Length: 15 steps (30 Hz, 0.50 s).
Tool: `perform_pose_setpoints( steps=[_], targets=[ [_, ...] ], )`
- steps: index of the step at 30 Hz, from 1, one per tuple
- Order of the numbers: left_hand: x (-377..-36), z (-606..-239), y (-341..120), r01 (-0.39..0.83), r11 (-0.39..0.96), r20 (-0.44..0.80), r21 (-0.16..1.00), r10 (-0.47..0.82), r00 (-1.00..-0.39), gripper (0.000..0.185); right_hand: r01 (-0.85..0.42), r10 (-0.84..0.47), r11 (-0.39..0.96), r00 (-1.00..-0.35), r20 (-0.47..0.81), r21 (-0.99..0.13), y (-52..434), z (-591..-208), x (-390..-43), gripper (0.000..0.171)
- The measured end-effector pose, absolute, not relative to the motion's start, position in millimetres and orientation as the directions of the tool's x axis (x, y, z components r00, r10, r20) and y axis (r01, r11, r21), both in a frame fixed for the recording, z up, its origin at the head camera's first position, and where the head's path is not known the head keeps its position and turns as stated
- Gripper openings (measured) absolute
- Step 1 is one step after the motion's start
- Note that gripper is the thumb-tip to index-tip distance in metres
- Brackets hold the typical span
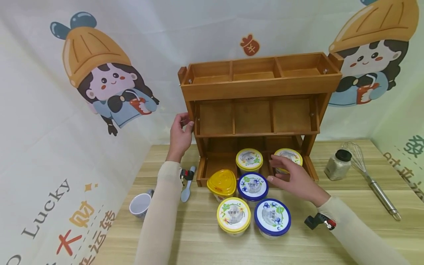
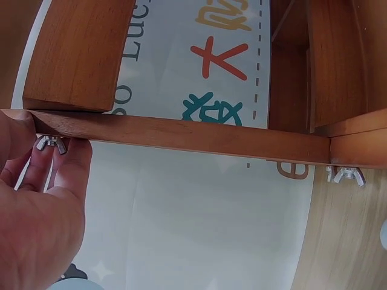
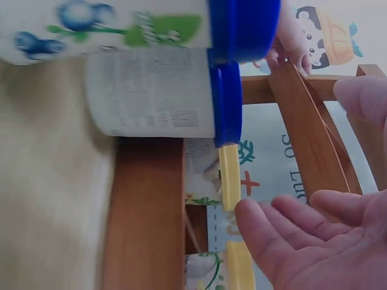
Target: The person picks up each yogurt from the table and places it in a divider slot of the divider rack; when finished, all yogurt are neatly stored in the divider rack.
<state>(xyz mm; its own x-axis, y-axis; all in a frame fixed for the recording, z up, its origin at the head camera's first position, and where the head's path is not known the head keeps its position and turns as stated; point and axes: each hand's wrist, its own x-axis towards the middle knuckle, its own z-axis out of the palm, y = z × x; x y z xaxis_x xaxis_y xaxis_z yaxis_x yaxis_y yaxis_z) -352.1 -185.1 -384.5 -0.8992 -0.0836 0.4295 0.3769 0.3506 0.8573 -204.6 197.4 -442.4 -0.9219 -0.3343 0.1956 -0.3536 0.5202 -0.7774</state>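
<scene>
A three-tier wooden rack stands at the back of the table. My left hand grips its left side post, and in the left wrist view the fingertips lie by a wing nut under the rail. My right hand hovers open in front of the bottom tier, beside a yellow-lidded cup and a blue-lidded cup. It holds nothing; its bare palm shows in the right wrist view. Another yellow-lidded cup sits in the bottom tier's middle compartment.
In front of the rack stand a yellow triangular-lidded tub, a yellow-lidded cup and a blue-lidded cup. A mug and a blue spoon lie left; a spice jar and a whisk lie right.
</scene>
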Motion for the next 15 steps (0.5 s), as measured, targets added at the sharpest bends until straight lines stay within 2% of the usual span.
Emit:
perform_pose_setpoints(
  steps=[9,15],
  targets=[
    [-351,-384,-184,0.372,0.354,0.425,0.858,-0.082,-0.902,0.032,-0.366,-0.337,0.522,-0.918,0.208,-0.77,208,-453,-180,0.064],
    [-349,-383,-185,0.38,0.356,0.432,0.854,-0.079,-0.898,0.032,-0.426,-0.401,0.476,-0.884,0.242,-0.769,216,-460,-167,0.06]
  ],
)
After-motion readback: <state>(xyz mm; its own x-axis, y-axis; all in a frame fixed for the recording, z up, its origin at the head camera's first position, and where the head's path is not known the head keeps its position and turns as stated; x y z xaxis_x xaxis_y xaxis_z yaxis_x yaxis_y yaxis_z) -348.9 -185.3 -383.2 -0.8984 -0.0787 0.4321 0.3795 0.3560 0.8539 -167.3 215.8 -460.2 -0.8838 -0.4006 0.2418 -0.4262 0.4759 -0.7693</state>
